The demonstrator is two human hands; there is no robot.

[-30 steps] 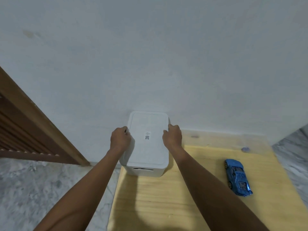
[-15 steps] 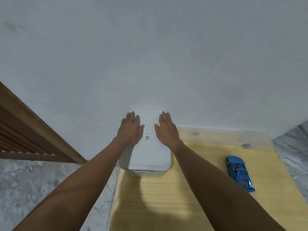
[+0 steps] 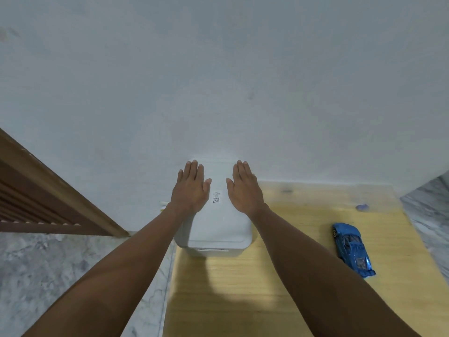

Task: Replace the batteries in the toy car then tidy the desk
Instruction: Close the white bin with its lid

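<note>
A white lidded storage box (image 3: 216, 227) stands at the far left corner of the wooden desk (image 3: 291, 288), against the wall. My left hand (image 3: 190, 188) and my right hand (image 3: 245, 188) lie flat, palms down, on its lid, either side of a small QR-code label (image 3: 216, 200). Both hands hold nothing and their fingers are straight. The blue toy car (image 3: 352, 248) rests on its wheels on the right side of the desk, well apart from my right arm.
A pale wall (image 3: 218, 81) rises directly behind the box. A small bluish scrap (image 3: 362, 207) lies near the desk's far right corner. Marble floor (image 3: 48, 276) lies left and right of the desk, and a slatted wooden frame (image 3: 36, 195) stands at the left.
My hands let go of the box's sides and now rest flat on top of the lid, fingers extended. The box and the car stay in place.
</note>
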